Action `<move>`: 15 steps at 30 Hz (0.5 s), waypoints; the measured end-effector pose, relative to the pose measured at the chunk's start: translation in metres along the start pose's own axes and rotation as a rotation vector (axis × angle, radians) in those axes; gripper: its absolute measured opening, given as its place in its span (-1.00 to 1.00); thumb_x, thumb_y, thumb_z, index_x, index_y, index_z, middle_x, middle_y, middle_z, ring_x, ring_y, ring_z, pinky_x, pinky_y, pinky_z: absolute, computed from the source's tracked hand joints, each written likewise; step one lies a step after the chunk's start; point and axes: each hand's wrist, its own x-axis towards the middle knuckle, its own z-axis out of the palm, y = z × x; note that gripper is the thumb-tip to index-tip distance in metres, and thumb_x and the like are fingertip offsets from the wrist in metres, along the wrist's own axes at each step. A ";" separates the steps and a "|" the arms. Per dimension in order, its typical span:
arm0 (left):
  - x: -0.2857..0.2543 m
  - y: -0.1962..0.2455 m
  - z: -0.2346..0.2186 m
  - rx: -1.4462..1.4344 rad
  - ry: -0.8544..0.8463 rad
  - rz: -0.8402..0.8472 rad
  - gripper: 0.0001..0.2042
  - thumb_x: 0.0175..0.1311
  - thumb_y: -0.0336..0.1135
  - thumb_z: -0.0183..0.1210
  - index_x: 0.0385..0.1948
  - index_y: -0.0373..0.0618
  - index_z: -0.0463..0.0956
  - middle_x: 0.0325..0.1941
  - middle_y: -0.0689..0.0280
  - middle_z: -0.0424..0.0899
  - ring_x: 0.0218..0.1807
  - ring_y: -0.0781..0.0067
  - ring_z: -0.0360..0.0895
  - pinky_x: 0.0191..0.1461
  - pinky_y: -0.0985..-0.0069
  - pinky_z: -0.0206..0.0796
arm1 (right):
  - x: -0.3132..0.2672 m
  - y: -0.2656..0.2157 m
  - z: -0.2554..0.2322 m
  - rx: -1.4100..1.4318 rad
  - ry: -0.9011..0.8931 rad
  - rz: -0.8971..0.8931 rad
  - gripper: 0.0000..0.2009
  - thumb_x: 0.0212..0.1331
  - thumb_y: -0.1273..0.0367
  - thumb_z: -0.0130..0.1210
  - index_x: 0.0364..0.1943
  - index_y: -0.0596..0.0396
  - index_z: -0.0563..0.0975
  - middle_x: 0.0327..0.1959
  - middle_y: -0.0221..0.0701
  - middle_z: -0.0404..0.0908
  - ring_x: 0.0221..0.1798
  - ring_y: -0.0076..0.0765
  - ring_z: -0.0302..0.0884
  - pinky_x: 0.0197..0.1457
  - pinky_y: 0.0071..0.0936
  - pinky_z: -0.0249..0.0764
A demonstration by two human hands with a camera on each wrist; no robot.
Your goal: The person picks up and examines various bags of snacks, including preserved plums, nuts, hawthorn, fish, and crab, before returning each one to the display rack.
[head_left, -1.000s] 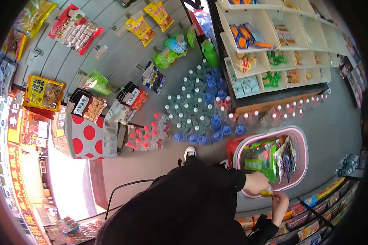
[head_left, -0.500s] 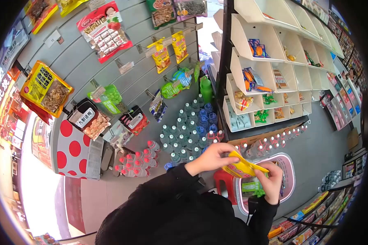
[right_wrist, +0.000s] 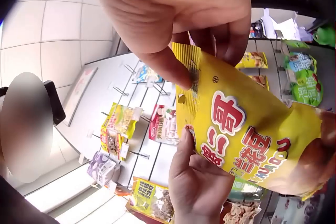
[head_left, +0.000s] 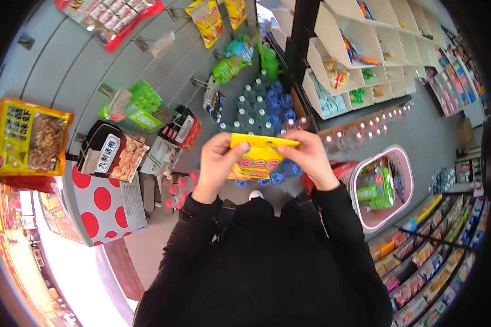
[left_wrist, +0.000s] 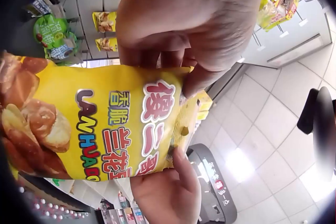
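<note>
A yellow snack bag (head_left: 255, 158) is held level in front of the body in the head view. My left hand (head_left: 216, 164) pinches one end of its top edge, and my right hand (head_left: 310, 158) pinches the other end. In the left wrist view the left hand (left_wrist: 184, 24) grips the sealed edge of the yellow bag (left_wrist: 94, 124) from above, thumb near the hang hole. The right wrist view has the right hand (right_wrist: 184, 19) with its thumb on the sealed strip of the bag (right_wrist: 247, 129). Both wrist views show the other hand's fingers at the opposite corner.
A pink-rimmed basket (head_left: 408, 196) holding snack bags stands on the floor at right. Hanging snack bags (head_left: 208, 24) line the slatted wall (head_left: 65, 65) at left. Bottles (head_left: 249, 103) stand on the floor ahead, beside white tiered bins (head_left: 333, 98).
The yellow bag has moved left, away from above the basket, and is now level between both hands. The head view has shifted, with the wall's bags nearer.
</note>
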 end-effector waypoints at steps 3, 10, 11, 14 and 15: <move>0.005 -0.009 -0.019 -0.071 0.017 0.005 -0.89 0.07 -0.46 0.09 -0.43 -0.29 0.39 -0.43 0.26 0.54 -0.40 0.60 0.48 -0.32 0.66 0.34 | 0.015 0.006 0.016 0.093 -0.003 0.092 -0.86 -0.07 0.54 0.09 -0.37 0.26 0.47 -0.40 -0.43 0.49 -0.34 -0.62 0.41 -0.26 -0.68 0.35; 0.027 -0.021 -0.021 -0.079 0.112 -0.005 -0.92 0.08 -0.46 0.08 -0.46 -0.25 0.37 -0.44 0.33 0.52 -0.40 0.68 0.43 -0.30 0.71 0.28 | 0.042 0.017 0.009 0.134 -0.008 0.114 -0.85 -0.07 0.57 0.07 -0.35 0.27 0.45 -0.39 -0.45 0.48 -0.29 -0.64 0.39 -0.22 -0.69 0.35; 0.031 -0.022 -0.018 -0.081 0.117 -0.003 -0.92 0.08 -0.47 0.08 -0.46 -0.25 0.38 -0.44 0.33 0.52 -0.39 0.68 0.43 -0.29 0.71 0.27 | 0.045 0.019 0.005 0.144 -0.009 0.125 -0.85 -0.07 0.57 0.07 -0.35 0.27 0.44 -0.39 -0.45 0.48 -0.29 -0.64 0.39 -0.22 -0.69 0.35; 0.048 -0.028 -0.010 -0.108 0.141 0.011 -0.93 0.08 -0.47 0.08 -0.46 -0.24 0.38 -0.44 0.33 0.52 -0.38 0.68 0.43 -0.27 0.71 0.26 | 0.062 0.021 -0.012 0.148 -0.053 0.112 -0.85 -0.06 0.56 0.08 -0.34 0.28 0.46 -0.40 -0.46 0.48 -0.31 -0.64 0.40 -0.25 -0.68 0.36; 0.054 -0.030 -0.006 -0.140 0.162 -0.004 -0.93 0.08 -0.47 0.07 -0.45 -0.24 0.38 -0.44 0.33 0.53 -0.38 0.68 0.43 -0.27 0.71 0.25 | 0.068 0.018 -0.018 0.158 -0.055 0.117 -0.85 -0.06 0.56 0.08 -0.35 0.28 0.46 -0.40 -0.45 0.48 -0.33 -0.65 0.41 -0.25 -0.68 0.36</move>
